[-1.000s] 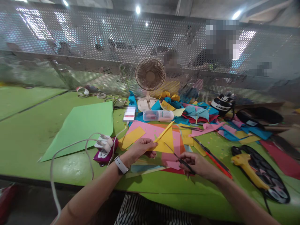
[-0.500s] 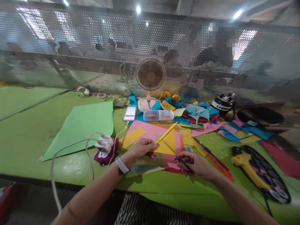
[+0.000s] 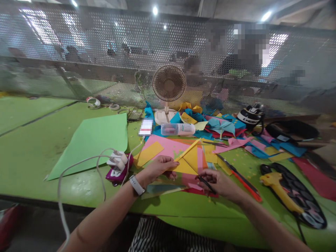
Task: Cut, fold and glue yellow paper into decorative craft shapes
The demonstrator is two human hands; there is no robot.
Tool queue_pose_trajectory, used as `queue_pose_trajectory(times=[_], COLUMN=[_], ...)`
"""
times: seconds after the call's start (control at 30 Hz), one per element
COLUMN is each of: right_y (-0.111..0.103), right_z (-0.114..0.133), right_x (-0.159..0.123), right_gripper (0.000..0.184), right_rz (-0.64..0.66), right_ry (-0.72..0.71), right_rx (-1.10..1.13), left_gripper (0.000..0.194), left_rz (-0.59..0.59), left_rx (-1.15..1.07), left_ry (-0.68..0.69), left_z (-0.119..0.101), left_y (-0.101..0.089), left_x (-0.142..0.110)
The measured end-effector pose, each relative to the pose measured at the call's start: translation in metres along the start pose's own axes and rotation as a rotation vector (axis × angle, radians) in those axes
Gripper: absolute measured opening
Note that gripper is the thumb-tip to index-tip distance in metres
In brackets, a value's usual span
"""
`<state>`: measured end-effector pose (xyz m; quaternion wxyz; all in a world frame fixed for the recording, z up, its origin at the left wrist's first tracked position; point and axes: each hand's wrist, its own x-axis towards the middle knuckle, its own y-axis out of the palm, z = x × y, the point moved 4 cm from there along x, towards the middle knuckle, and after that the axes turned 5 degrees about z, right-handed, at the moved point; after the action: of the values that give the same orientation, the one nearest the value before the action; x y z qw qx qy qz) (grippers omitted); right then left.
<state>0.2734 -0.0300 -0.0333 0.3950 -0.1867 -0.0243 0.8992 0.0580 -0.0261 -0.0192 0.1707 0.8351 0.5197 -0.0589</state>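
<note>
Between thumb and fingers, my left hand (image 3: 165, 166) pinches a folded piece of yellow paper (image 3: 188, 164) with a narrow raised strip along its upper edge. My right hand (image 3: 211, 180) grips a pair of scissors (image 3: 207, 184) by dark handles, and the thin blades lie at the yellow paper's right part. How far apart the blades are is too small to tell. Under the hands are sheets of pink paper (image 3: 157, 142), with orange, red and pale blue edges showing. A loose yellow strip (image 3: 148, 155) lies left of the held piece.
A purple power strip (image 3: 115, 175) with white plugs and cables sits by my left forearm, near a green sheet (image 3: 97, 140). A red cutter (image 3: 244, 182) and yellow glue gun (image 3: 280, 190) lie right. Behind are a bottle (image 3: 178, 129), fan (image 3: 168, 84) and coloured scraps (image 3: 220, 126).
The yellow paper's raised strip has shifted slightly right. The scissors have turned a little, and their blades show less over the yellow paper than before. Both hands have kept their holds.
</note>
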Motion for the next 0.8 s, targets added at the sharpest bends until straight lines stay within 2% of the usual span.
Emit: queue_pose_trajectory(times=[0.23,0.43,0.8], right_y=[0.003,0.005,0.008], right_z=[-0.002,0.002,0.001], right_x=[-0.001,-0.003,-0.005], right_gripper=[0.045,0.045,0.041], right_rz=[0.022,0.052,0.099], right_ry=[0.050,0.054,0.030], right_rx=[0.033,0.011,0.040], left_gripper=[0.026,0.032,0.035], left_rz=[-0.131,-0.111,-0.127], left_rx=[-0.030,0.006,0.122], left_ry=[0.045,0.027,0.107], left_z=[0.001,0.007,0.007], left_y=[-0.008,-0.010,-0.013], left_x=[0.004,0.007,0.009])
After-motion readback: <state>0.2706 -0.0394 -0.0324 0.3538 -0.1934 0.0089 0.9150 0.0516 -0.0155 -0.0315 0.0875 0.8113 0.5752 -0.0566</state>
